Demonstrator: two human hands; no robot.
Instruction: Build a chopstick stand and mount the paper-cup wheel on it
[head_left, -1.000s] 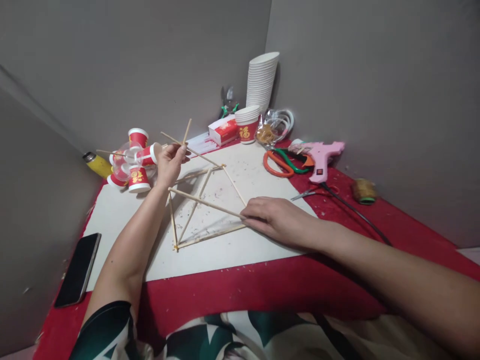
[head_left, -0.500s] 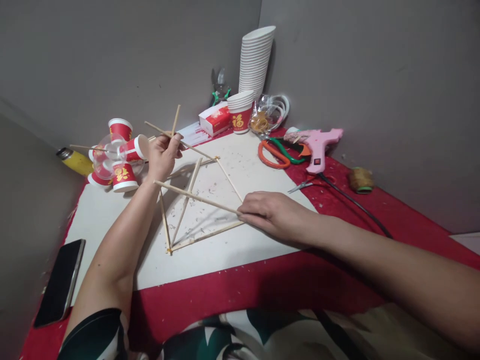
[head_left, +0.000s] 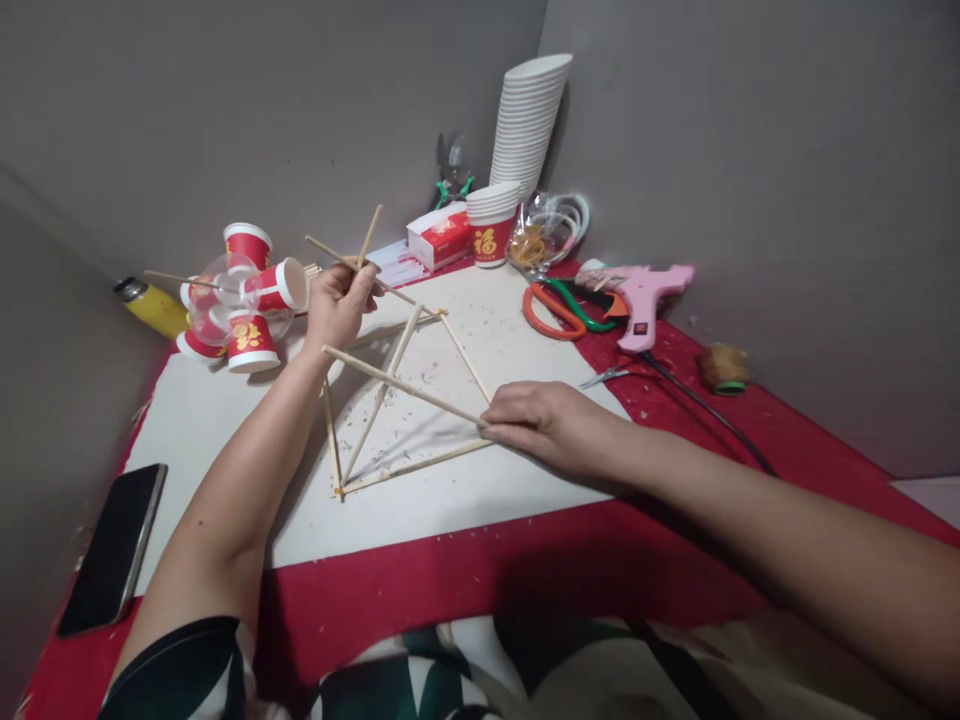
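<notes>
A frame of thin wooden sticks (head_left: 420,463) lies on the white board, with yellowish bindings at its near-left and far corners. My left hand (head_left: 341,305) is closed at the far left side, pinching two sticks where they cross; one of them, a slanting stick (head_left: 330,251), pokes out beyond the fingers. At the near-right corner, my right hand (head_left: 529,420) pinches the lower end of another slanting stick (head_left: 439,403), whose free end rises leftward. Behind it a leaning stick (head_left: 367,440) climbs from the near-left corner and crosses it in view. My right fingers hide that corner.
Paper cups on a clear round piece (head_left: 214,325) stand left, before a yellow bottle (head_left: 154,310). A phone (head_left: 112,550) lies near left. Behind are a cup stack (head_left: 529,120) and red-white box (head_left: 442,237). Rightward lie scissors (head_left: 553,312), a pink glue gun (head_left: 641,295) and twine (head_left: 725,368).
The whole view has shifted slightly, so most things appear a little further right. Both hands keep their hold on the sticks, with hardly any movement.
</notes>
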